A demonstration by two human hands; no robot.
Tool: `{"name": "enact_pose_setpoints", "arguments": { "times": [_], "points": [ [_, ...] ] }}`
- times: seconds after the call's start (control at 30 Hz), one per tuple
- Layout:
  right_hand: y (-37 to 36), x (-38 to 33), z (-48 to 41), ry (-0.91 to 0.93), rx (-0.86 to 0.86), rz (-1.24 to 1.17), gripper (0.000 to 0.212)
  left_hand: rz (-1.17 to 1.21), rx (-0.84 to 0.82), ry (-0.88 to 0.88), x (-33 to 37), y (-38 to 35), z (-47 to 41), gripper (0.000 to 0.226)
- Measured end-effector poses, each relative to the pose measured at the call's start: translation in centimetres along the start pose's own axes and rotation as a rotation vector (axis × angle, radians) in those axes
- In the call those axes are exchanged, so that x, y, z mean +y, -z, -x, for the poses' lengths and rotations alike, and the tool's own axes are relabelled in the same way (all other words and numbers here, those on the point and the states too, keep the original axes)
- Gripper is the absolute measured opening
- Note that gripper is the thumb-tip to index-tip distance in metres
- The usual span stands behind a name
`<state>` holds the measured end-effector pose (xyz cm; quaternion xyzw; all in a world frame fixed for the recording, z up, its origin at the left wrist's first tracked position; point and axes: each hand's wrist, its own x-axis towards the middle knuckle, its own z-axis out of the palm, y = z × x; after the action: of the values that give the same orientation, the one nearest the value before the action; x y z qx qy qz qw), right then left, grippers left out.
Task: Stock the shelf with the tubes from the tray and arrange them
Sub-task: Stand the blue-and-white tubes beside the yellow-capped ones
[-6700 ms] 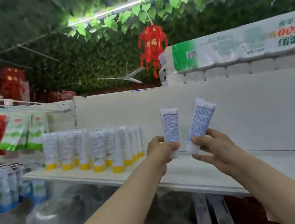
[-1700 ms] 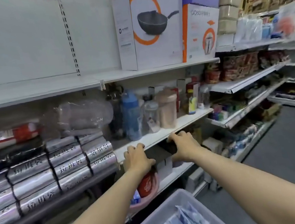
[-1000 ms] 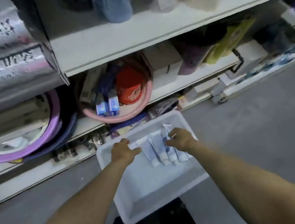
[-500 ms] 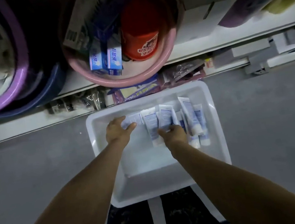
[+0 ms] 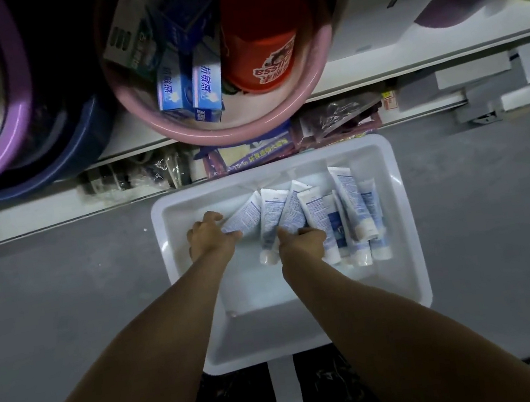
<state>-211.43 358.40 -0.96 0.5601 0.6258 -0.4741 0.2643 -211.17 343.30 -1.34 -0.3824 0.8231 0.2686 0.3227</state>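
Tray (image 5: pixel 274 329) on floor (image 5: pixel 63 280), both arms reaching in. Left grip (image 5: pixel 209 239) curled round leftmost tube (image 5: pixel 242 219). Right grip (image 5: pixel 302 243) pinches middle tube (image 5: pixel 292 210) just beside. Other tubes (image 5: pixel 348 199) heaped at tray's far right, caps nearest person. Beyond: pink basin (image 5: pixel 236 126) on low shelf (image 5: pixel 375 73).

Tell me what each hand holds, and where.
Left hand grips the leftmost tube near its cap end; right hand pinches a neighbouring tube at its lower end.

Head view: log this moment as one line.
phase: pick from tray | left hand: grips leftmost tube | right hand: grips middle tube | other tubes: lying in tray
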Motion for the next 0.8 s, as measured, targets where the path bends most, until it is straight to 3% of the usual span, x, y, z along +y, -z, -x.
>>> {"name": "enact_pose_setpoints", "arguments": {
  "times": [0.1,0.2,0.27,0.37,0.47,0.6,0.8],
  "points": [
    [0.2,-0.1,0.3,0.005,-0.098,0.009,0.06,-0.018,-0.192,0.038,-0.1,0.2,1.4,0.055],
    [1.9,-0.8,1.7,-0.036,-0.243,0.065,0.043,0.276,-0.303,0.215,-0.4,0.4,4.0,0.061],
    [3.6,-1.3,2.7,-0.085,-0.323,0.11,0.045,0.463,-0.337,0.348,-0.9,0.7,5.9,0.061],
    [6.1,-1.8,4.5,-0.098,-0.438,0.161,0.048,0.736,-0.389,0.415,-1.5,1.9,9.0,0.052],
    [7.9,-2.2,7.4,-0.048,-0.516,0.159,0.047,0.899,-0.403,0.372,-1.5,4.4,12.7,0.036],
    [8.6,-3.0,12.6,0.052,-0.629,0.112,0.022,1.082,-0.373,0.272,-1.7,9.1,16.5,0.021],
    [5.9,-2.6,22.6,0.303,-0.767,0.048,0.038,1.214,-0.293,0.035,-5.7,17.8,20.7,0.012]
  ]
}}
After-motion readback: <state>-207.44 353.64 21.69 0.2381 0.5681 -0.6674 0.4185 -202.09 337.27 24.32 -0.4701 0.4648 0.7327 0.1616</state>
